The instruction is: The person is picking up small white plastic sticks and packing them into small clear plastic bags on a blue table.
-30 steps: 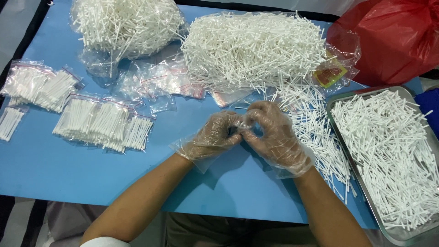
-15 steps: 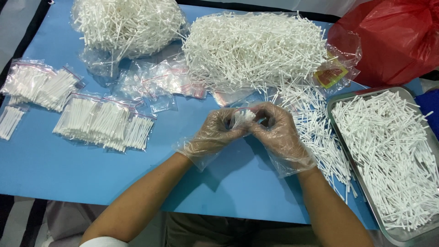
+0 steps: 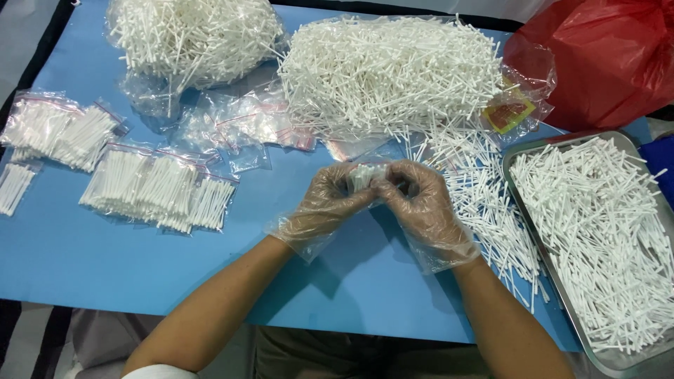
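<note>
Both hands wear thin clear plastic gloves and meet over the middle of the blue table (image 3: 84,260). My left hand (image 3: 324,203) and my right hand (image 3: 420,205) together grip a small clear bag of white sticks (image 3: 364,177), held between the fingertips. Loose white sticks (image 3: 484,203) lie scattered just right of my right hand. Whether the bag's mouth is sealed is hidden by the fingers.
A metal tray (image 3: 533,231) full of white sticks stands at the right. Two big heaps of sticks on plastic (image 3: 393,70) (image 3: 189,35) lie at the back. Filled small bags (image 3: 154,189) (image 3: 60,130) lie at the left, empty zip bags (image 3: 246,123) in the middle, a red plastic bag (image 3: 604,56) back right.
The hands have shifted slightly and the small bag of sticks now shows more clearly between the fingertips. Nothing else on the table has moved.
</note>
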